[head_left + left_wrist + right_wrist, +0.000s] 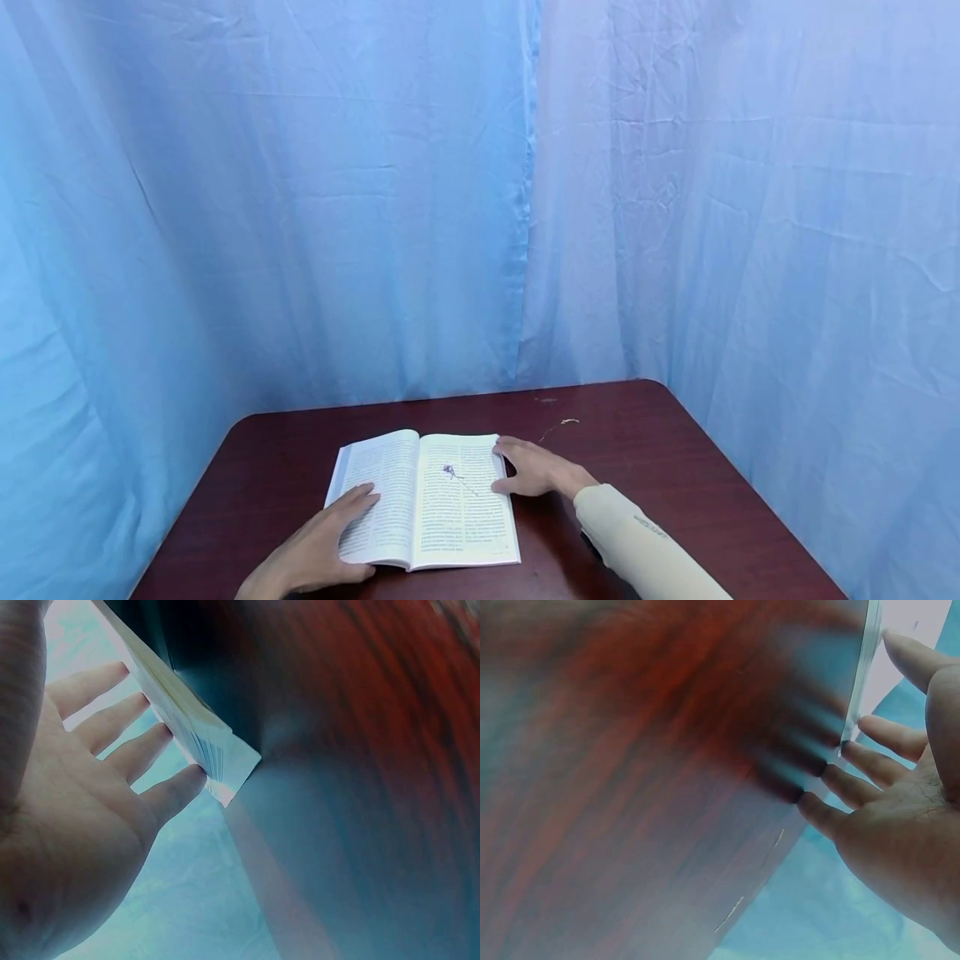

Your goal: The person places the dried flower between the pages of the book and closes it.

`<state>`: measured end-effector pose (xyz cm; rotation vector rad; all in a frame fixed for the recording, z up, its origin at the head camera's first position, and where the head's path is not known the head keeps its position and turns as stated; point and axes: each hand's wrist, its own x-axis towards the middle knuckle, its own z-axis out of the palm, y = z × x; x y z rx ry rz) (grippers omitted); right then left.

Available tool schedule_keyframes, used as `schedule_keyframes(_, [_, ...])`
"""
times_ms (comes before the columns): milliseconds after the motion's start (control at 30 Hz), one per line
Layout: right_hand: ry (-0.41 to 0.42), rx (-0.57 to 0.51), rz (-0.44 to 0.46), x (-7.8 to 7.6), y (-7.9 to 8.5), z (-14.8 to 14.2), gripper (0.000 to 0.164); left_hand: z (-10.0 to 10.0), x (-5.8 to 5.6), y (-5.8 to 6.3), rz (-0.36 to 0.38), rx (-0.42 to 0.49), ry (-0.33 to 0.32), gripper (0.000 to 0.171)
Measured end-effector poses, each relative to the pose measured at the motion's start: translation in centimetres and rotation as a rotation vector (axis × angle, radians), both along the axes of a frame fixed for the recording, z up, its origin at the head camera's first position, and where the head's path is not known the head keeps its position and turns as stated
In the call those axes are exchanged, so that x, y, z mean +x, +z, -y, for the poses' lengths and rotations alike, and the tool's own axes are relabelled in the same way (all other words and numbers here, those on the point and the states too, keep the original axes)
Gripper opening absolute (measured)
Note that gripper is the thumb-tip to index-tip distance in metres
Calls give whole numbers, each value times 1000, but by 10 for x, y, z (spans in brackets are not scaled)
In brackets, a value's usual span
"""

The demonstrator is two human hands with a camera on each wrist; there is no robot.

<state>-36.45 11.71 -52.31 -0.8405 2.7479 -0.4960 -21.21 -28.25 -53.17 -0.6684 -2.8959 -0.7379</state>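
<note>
An open book [457, 533] lies face up on the table, its two printed pages spread. On its right page rests a small dried flower [448, 470], purple-headed with a thin stem. My left hand [318, 546] lies at the book's left side, fingers over the left page and thumb near the lower edge. In the left wrist view, the straight, spread fingertips of that hand [97, 795] meet the book's page edges [176, 712]. At the right edge, my right hand [536, 469] has its thumb at the page; its other fingers [877, 765] extend toward the upper corner.
A thin dried sprig [561, 427] lies on the dark red-brown table [645, 450], beyond the right hand. Blue curtains [405, 208] hang behind the table and along both sides.
</note>
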Motion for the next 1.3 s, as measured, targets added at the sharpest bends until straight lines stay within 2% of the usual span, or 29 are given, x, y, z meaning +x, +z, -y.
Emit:
schedule_keyframes(200, [-66,-6,1,-14,-1,13,86,0,1,1,4,2,-4,100])
schedule_keyframes(367, [-73,-9,4,-20,0,19,86,-1,2,2,22,7,-8,100])
schedule_keyframes(833, [-67,18,-22,-23,-2,21,81,-2,-2,1,38,-8,-17,100])
schedule_keyframes(967, [-63,47,-58,-24,-2,22,82,-1,-2,1,28,-14,-17,100])
schedule_keyframes(1167, [-16,75,-159,-21,-1,25,84,-1,-1,2,45,-9,-14,100])
schedule_keyframes(1300, [-4,12,-224,-20,0,29,81,-1,-1,2,48,-5,-17,99])
